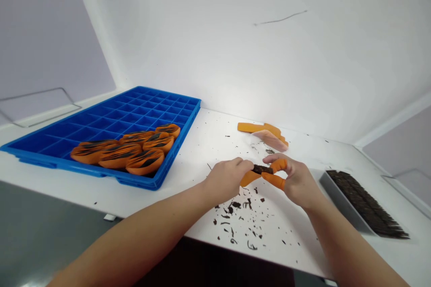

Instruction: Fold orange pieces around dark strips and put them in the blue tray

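Note:
My left hand is closed on the left end of a small dark-brown flaky piece. Below that piece, an orange strip shows beside the left fingers. At the piece's other end is my right hand, its thumb and forefinger bent around it and covered in orange wrapping. Both hands are just above the white table, and the fingers hide part of the piece. Dark crumbs lie scattered beneath them.
On the left stands a blue divided tray, with several orange-banded dark bundles in its near right compartments. Orange strips and a pale curved sheet lie behind the hands. At right, a grey box holds dark-brown strips.

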Motion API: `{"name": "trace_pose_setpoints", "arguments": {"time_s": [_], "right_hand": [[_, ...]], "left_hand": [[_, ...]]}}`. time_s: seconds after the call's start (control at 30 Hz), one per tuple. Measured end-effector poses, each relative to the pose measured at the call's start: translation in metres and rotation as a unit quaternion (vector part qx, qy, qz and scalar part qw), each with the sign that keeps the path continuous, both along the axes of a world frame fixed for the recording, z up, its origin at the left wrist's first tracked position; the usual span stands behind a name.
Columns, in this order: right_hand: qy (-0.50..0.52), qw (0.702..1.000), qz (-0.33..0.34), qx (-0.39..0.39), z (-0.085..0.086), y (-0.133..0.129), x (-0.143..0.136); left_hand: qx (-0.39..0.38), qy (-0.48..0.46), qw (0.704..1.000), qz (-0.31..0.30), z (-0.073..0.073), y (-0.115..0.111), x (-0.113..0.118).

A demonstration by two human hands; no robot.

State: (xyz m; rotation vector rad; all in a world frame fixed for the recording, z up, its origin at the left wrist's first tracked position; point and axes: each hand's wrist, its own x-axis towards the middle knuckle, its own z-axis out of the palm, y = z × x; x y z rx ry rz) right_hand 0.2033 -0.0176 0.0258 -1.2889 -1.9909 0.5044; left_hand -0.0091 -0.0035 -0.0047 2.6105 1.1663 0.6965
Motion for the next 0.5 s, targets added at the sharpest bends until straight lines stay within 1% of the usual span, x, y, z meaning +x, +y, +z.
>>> {"name": "trace_pose_setpoints", "arguments": {"time_s": [0.2,0.37,0.43,0.5], "right_hand": [[-0.021,0.999,0.024,-0.012,-0.0013,0.0004,0.0032],[-0.056,0.996,0.060,-0.029,0.0048,0.0015,-0.0008],[-0.063,0.996,0.045,-0.041,0.0072,0.0018,-0.0037],[-0.069,0.997,0.017,-0.036,0.0075,0.0017,-0.0068]], "left_hand": [[-0.049,-0.038,0.998,0.029,0.0018,0.0003,-0.0009],[-0.067,-0.060,0.996,0.006,0.0006,0.0005,-0.0010],[-0.071,-0.066,0.995,0.002,0.0005,0.0004,-0.0011],[-0.073,-0.071,0.995,0.008,0.0005,0.0003,-0.0014]]}}
